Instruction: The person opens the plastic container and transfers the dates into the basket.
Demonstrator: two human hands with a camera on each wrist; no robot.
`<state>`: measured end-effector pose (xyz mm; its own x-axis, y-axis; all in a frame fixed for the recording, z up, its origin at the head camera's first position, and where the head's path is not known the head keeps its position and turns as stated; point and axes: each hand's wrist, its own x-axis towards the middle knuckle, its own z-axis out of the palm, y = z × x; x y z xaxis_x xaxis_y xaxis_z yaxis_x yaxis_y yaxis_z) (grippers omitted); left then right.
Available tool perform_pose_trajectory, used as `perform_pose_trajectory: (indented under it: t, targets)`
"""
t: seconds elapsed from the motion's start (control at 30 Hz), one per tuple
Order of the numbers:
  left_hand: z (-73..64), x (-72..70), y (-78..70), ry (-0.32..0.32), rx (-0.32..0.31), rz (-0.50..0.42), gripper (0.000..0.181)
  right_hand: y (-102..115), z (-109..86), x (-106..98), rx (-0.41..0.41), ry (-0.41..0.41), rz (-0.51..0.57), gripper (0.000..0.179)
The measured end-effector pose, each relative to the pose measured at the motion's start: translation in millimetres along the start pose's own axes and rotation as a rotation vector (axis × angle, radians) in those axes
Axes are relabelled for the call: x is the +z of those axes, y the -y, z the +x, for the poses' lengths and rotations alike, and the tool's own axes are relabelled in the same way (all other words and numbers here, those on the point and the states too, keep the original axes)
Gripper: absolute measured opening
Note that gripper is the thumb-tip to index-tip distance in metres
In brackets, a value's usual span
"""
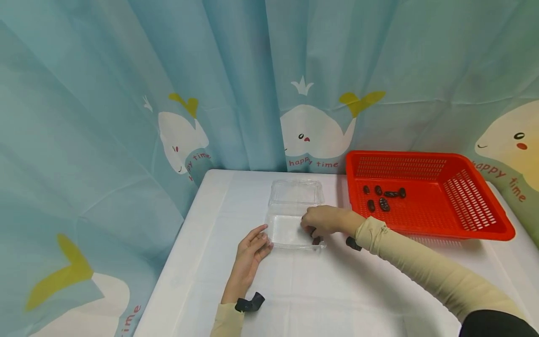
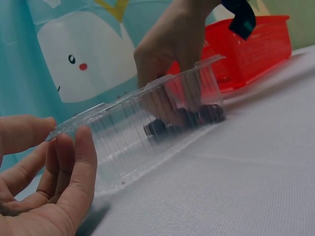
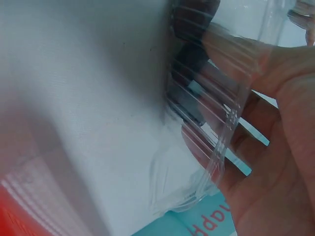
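A clear plastic clamshell box (image 1: 288, 232) lies on the white table with its lid (image 1: 296, 192) folded back. My left hand (image 1: 249, 256) pinches the box's rim at the near left corner between thumb and fingers. Reaching over the box's right wall, my right hand (image 1: 326, 220) has its fingertips low inside, gripping a dark brown date (image 3: 189, 61) seen through the ribbed plastic. Another date (image 2: 211, 113) sits in the near right corner, and one more (image 2: 155, 128) shows on the other side of the fingers. The fingers partly hide these dates.
A red perforated basket (image 1: 421, 155) stands right of the box, with several dates (image 1: 384, 204) toward its left side. The right forearm passes in front of it. A patterned curtain (image 1: 240, 93) hangs behind the table. Black straps (image 1: 250, 303) are on the wrists.
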<state>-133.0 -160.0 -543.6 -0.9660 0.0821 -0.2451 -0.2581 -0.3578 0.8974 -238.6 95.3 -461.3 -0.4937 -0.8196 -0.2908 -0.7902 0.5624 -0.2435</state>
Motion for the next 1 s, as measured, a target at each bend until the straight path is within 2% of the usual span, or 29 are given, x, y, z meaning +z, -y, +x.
perform_pose_trajectory:
  t: [0.5, 0.63, 1.0]
  targets:
    - [-0.7, -1.6, 1.2, 0.007, 0.013, -0.007, 0.049, -4.0, 1.0, 7.2, -0.076, -0.073, 0.043, 0.013]
    - [-0.7, -1.2, 0.7, 0.018, 0.012, -0.005, 0.051, -4.0, -1.7, 3.9, -0.042, -0.077, 0.145, 0.007]
    - [-2.5, 0.2, -0.3, 0.005, 0.01, -0.011, 0.05, -10.5, -9.2, 4.1, -0.015, -0.141, 0.568, 0.003]
